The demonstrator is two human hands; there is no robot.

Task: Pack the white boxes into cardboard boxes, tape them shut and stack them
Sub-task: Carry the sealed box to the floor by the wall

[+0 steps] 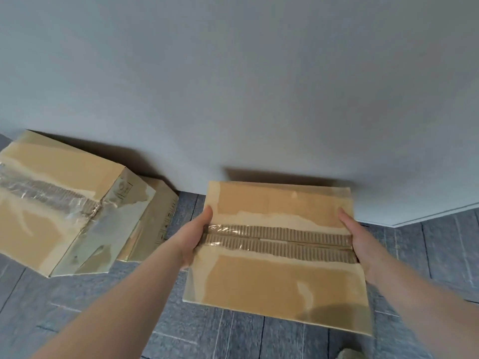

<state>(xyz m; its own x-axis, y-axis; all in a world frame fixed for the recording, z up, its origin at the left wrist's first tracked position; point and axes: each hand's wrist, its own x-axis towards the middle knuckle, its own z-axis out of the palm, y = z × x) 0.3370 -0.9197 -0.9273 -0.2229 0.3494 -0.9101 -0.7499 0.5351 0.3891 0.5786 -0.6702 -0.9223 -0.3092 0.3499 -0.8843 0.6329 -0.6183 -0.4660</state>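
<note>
A pale grey wall (233, 86) fills the far half of the room, meeting a floor of dark grey tiles (259, 340) below. On the left, a big taped cardboard box (59, 203) sits tight to the wall, its top seam shiny with clear tape and patches of its paper skin torn away. A second box (153, 224) peeks out from just behind its right side, mostly hidden; I cannot tell whether it is sealed. In the middle, near the wall, the person holds a flatter cardboard box (277, 255), its centre seam taped over bare corrugation. The left hand (197, 237) presses against its left edge, fingers fairly straight, thumb on top. The right hand (355, 239) does the same on the right edge, its grip flat along the side. Whether the box rests on the floor or hangs just above it is hard to say.
</note>
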